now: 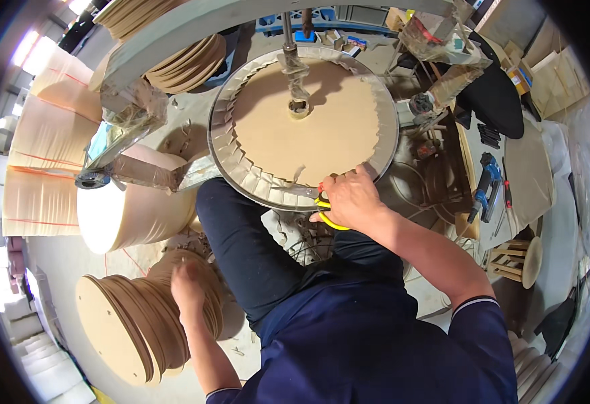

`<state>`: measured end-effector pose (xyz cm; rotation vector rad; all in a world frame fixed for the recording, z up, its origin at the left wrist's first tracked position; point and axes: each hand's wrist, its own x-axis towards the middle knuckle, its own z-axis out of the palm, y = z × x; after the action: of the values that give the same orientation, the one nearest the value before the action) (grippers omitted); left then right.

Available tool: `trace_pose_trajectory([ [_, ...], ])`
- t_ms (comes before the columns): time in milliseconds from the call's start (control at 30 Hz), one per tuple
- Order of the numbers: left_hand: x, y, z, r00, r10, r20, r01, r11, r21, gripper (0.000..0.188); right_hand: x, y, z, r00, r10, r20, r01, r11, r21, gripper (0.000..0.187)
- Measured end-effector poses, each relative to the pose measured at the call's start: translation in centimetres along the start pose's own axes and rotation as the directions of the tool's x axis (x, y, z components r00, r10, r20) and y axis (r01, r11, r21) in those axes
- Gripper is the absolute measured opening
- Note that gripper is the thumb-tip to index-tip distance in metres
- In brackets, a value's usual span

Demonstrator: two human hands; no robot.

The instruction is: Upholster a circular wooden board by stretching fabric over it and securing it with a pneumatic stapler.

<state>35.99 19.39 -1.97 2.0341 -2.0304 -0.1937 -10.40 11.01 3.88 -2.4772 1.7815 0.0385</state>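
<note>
Left hand (187,286): seen over or beside a stack (123,330), near-left of the disc (268,114) and well apart from it. Fingers smeared by blur; whether they are spread or closed, and whether the stack is touched, cannot be told.

Right hand (354,198): found at the disc's near edge, right of its middle, and much the nearer of the two. Its fingers are curled about the handles of the scissors (322,202). Long axis of the scissors: laid roughly along the near edge, blades directed left, over the pleats (241,158) that border the disc. A loose scrap (299,174) is noted just beyond the blades.

Hard to make out: blade tips, pale against the pleats; opening of the blades not determined. Part of the handles is covered by the fingers. Farther, the disc's middle is partly masked by the rod (295,74).
</note>
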Motion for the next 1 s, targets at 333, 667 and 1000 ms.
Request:
trace_pose_trajectory([
  [333,12.9,17.1,-0.8,0.887,0.428,-0.171,-0.461,0.824,-0.328,0.019,0.1,-0.4,1.8,0.999,-0.034,-0.04,0.035,0.999,0.022,0.068],
  [667,12.0,19.1,1.7,0.857,0.503,-0.116,-0.515,0.817,-0.258,0.016,-0.5,0.2,1.3,0.988,-0.026,-0.151,0.023,1.0,-0.019,0.069],
  [1000,12.6,22.7,1.1,0.889,0.458,0.015,-0.419,0.824,-0.383,0.019,-2.0,2.2,1.8,0.999,-0.013,-0.05,0.014,1.0,0.016,0.059],
])
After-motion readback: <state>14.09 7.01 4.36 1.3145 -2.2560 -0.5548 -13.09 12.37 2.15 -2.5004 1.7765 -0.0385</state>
